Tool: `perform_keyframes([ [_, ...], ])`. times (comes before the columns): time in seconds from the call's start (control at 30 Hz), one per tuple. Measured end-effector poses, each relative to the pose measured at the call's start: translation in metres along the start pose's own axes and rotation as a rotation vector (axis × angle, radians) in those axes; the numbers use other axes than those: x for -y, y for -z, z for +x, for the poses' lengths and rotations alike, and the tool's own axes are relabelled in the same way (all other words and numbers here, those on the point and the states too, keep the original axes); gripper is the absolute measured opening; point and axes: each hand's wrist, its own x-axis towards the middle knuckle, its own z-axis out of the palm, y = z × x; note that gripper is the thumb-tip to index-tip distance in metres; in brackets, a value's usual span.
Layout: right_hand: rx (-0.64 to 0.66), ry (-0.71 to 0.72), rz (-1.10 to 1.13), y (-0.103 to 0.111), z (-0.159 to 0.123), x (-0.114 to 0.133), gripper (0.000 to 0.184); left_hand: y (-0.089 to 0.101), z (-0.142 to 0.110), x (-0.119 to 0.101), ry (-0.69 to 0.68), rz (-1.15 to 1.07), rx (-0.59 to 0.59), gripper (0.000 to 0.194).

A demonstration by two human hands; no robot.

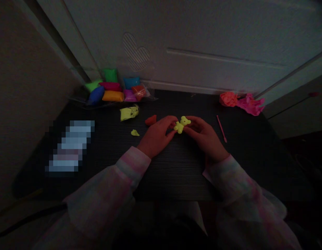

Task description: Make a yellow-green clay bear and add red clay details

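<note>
Head view: the left hand (159, 136) and right hand (206, 137) are held above the dark desk (173, 173), fingers pinched narrow on a small yellow bear figure (180, 127) between them. Left fingertips grip the body end; right fingertips are at the head end. Just beside the left hand lies a red lump (150, 121); farther left, a yellow scrap (135, 133) and a crumpled yellow packet (126, 114). Coloured packets (113, 96) sit in clear plastic at the rear left. Near the right hand lies a pink stick (221, 128); behind it, an orange wad (228, 99) beside a pink wad (252, 104).
</note>
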Motion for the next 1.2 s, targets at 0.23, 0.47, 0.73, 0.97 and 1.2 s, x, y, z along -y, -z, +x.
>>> perform_keyframes([
  [0.23, -0.025, -0.049, 0.055, -0.0019, -0.0010, 0.0033, 0.031, 0.0014, 0.0000, -0.0017, -0.018, 0.037, -0.016, 0.028],
  [0.47, -0.010, -0.045, 0.084, -0.0024, -0.0004, 0.0035, 0.031, 0.0049, -0.0007, -0.0022, -0.115, 0.105, -0.002, 0.034],
  [0.73, 0.012, -0.057, 0.128, -0.0027, -0.0015, 0.0042, 0.031, 0.0066, -0.0020, -0.0034, -0.235, 0.195, 0.048, 0.038],
  [0.97, 0.044, -0.003, 0.065, -0.0033, -0.0019, 0.0023, 0.033, 0.0050, -0.0020, -0.0041, -0.229, 0.177, 0.054, 0.035],
  [1.2, -0.133, 0.082, -0.117, 0.0008, -0.0016, 0.0007, 0.037, 0.0059, -0.0003, -0.0018, -0.082, 0.091, -0.044, 0.043],
])
